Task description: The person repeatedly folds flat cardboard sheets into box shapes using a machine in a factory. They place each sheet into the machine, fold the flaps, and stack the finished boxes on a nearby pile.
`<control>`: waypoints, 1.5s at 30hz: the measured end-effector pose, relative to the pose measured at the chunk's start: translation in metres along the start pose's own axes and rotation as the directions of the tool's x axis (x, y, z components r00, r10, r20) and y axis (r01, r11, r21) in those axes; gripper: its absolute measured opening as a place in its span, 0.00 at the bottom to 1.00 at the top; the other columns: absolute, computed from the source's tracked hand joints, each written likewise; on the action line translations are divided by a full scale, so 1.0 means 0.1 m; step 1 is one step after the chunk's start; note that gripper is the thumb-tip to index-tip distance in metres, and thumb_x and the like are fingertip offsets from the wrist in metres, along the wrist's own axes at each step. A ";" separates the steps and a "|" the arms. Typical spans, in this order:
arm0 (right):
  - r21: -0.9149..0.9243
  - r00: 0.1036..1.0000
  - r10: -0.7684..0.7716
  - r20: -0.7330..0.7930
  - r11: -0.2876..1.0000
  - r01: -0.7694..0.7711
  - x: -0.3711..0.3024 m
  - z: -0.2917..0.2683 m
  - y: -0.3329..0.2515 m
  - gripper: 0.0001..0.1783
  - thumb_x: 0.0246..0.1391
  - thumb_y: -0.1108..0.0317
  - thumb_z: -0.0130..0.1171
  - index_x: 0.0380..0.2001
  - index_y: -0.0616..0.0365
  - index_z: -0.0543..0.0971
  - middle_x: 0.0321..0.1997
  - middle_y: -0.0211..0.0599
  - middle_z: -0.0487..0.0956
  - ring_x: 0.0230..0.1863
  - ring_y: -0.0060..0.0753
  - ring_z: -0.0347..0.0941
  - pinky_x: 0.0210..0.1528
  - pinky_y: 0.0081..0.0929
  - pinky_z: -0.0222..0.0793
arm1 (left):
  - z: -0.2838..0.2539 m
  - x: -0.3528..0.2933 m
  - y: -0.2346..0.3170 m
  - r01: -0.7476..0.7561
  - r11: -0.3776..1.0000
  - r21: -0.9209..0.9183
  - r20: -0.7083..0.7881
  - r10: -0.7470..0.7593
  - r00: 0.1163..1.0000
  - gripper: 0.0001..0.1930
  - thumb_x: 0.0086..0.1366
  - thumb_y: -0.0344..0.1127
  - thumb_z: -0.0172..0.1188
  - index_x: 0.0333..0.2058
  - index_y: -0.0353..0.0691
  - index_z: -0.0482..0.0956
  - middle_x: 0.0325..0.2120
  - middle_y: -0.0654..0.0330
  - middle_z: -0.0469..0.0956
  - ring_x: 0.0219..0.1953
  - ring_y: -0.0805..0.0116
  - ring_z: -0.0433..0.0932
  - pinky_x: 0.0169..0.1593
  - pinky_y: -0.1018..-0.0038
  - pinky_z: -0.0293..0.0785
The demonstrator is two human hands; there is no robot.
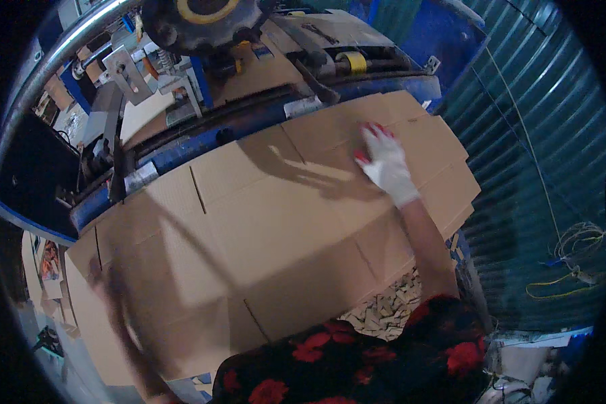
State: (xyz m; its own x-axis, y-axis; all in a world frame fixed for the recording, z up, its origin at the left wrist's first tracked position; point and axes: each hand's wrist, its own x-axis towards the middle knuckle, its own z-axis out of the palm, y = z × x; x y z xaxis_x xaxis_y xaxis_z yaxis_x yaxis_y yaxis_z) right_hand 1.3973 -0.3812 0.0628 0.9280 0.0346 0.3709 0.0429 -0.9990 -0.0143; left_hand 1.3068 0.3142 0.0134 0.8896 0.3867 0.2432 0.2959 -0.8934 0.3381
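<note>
A large flat brown cardboard sheet (pixel 276 215), scored with fold lines and cut with several slots, spans the view in front of me. My right hand (pixel 386 161), in a white glove with red fingertips, lies on the sheet's far right part with its fingers stretched out. At the left end, my left hand (pixel 103 286) is at the sheet; it is dim and smeared, so its fingers cannot be made out. The sheet's far edge lies along the blue front beam (pixel 232 143) of a machine.
A dark round wheel (pixel 205 20) with a yellow ring hangs over the machine. Beside it stands a slotted metal bracket (pixel 126 74). Small cardboard scraps (pixel 387 310) are piled below the sheet's near edge. Green corrugated metal (pixel 525 148) rises on the right, with coiled wire (pixel 581 241) against it.
</note>
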 end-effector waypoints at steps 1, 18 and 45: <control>-0.057 0.998 0.063 0.014 0.996 -0.062 -0.38 -0.13 0.13 0.35 0.50 0.52 0.58 0.59 0.57 0.66 0.64 0.45 0.64 0.66 0.50 0.56 0.66 0.50 0.50 | -0.20 -0.25 -0.41 0.130 0.984 0.120 -0.088 -0.120 0.989 0.28 0.61 0.40 0.57 0.59 0.36 0.65 0.59 0.47 0.64 0.60 0.49 0.64 0.62 0.63 0.59; 0.934 0.510 0.783 0.356 -0.318 -0.165 -3.00 -0.30 0.07 0.32 0.50 0.60 0.64 0.56 0.61 0.67 0.56 0.42 0.69 0.53 0.34 0.69 0.51 0.34 0.69 | -1.18 -1.48 -2.69 0.588 0.778 -0.219 0.046 -0.594 0.803 0.34 0.61 0.41 0.62 0.61 0.33 0.58 0.56 0.44 0.67 0.56 0.50 0.68 0.59 0.58 0.63; 0.237 0.994 -0.102 0.034 0.967 0.091 -2.95 -1.02 -0.17 0.33 0.38 0.85 0.57 0.53 0.55 0.71 0.56 0.50 0.71 0.57 0.54 0.67 0.61 0.53 0.59 | -1.07 -2.60 0.19 -0.019 0.888 -0.459 -0.040 0.001 0.999 0.25 0.66 0.36 0.54 0.59 0.34 0.64 0.59 0.55 0.65 0.60 0.59 0.64 0.62 0.65 0.58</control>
State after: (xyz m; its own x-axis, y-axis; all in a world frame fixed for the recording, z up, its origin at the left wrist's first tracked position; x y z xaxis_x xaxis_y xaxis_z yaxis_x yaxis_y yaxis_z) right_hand 1.0847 -0.3778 0.0481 0.9309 0.1372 0.3386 0.2139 -0.9561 -0.2004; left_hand 1.0435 0.2211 0.0541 0.8754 0.3945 0.2794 0.0860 -0.6958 0.7131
